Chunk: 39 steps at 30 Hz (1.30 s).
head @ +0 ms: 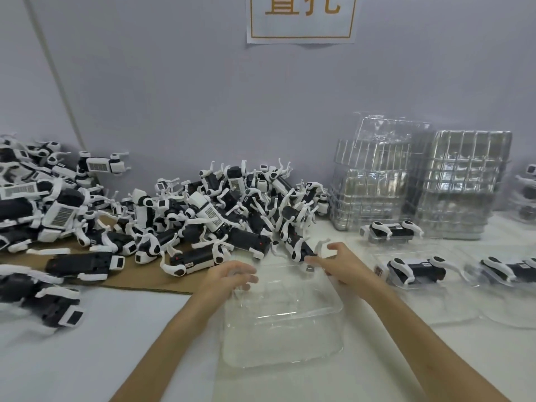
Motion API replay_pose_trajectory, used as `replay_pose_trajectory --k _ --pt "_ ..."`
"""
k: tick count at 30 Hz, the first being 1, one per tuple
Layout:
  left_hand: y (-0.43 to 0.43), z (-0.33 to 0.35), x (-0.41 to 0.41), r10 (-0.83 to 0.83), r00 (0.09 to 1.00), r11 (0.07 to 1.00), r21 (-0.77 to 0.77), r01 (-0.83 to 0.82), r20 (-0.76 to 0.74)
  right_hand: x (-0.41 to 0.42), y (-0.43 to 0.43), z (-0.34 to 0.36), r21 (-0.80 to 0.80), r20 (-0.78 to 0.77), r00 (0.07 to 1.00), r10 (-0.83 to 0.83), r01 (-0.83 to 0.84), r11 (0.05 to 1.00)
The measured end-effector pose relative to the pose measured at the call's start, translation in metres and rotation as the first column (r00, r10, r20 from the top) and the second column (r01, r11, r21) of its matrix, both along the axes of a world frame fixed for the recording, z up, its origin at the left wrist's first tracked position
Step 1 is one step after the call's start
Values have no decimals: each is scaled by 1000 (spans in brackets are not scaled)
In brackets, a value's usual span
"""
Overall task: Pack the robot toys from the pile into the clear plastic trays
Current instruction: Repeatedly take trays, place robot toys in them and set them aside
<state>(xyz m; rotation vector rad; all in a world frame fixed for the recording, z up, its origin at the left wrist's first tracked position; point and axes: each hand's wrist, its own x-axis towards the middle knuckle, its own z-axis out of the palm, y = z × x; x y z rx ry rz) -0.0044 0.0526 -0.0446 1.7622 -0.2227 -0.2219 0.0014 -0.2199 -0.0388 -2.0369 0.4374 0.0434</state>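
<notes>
A large pile of black-and-white robot toys [220,216] lies on the table's left and middle, partly on brown cardboard [150,278]. In front of me sits an empty clear plastic tray [284,338]. My left hand [232,275] has its fingers curled over the tray's far left corner. My right hand [339,261] reaches to the pile's near right edge. Its thumb and fingers close around the end of one robot toy [297,248] just beyond the tray's far edge.
Two tall stacks of empty clear trays [420,184] stand at the back right against the wall. Three trays holding robot toys [414,269] lie to the right. More toys [43,300] lie at the near left. A paper sign [301,18] hangs on the wall.
</notes>
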Motion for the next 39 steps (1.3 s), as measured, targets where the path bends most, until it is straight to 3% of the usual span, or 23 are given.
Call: replay_pose_trajectory --k 2,11,15,19,21,23,28,30,34,39 --pt "2 0 2 14 1000 1000 -14 -14 3 11 6 -3 -63 26 999 -22 23 998" --pt "6 -1 5 11 1000 1000 4 -11 13 14 16 -18 0 198 979 -37 38 999" --pt "3 -1 3 2 1000 1000 13 -3 18 1 17 8 -62 397 908 -133 171 983" --pt "3 -2 4 10 1000 1000 13 -11 24 -13 18 31 88 532 813 -237 224 970" --pt "2 -3 4 14 1000 1000 23 -15 25 -19 15 36 343 485 817 -312 150 927" --pt "1 -3 4 20 999 999 26 -21 28 -27 9 40 562 442 839 -317 16 827" --pt "-2 -7 5 67 997 998 18 -67 30 -40 4 35 585 402 901 -164 -114 803" --pt "-4 -8 5 85 996 996 20 -86 33 -43 8 31 508 376 916 -139 -78 858" --pt "-7 -8 2 89 993 995 44 -93 74 -46 23 24 142 445 889 -109 50 989" --pt "-12 -8 -2 130 979 990 42 -138 158 -48 29 19 -251 430 898 -98 222 942"
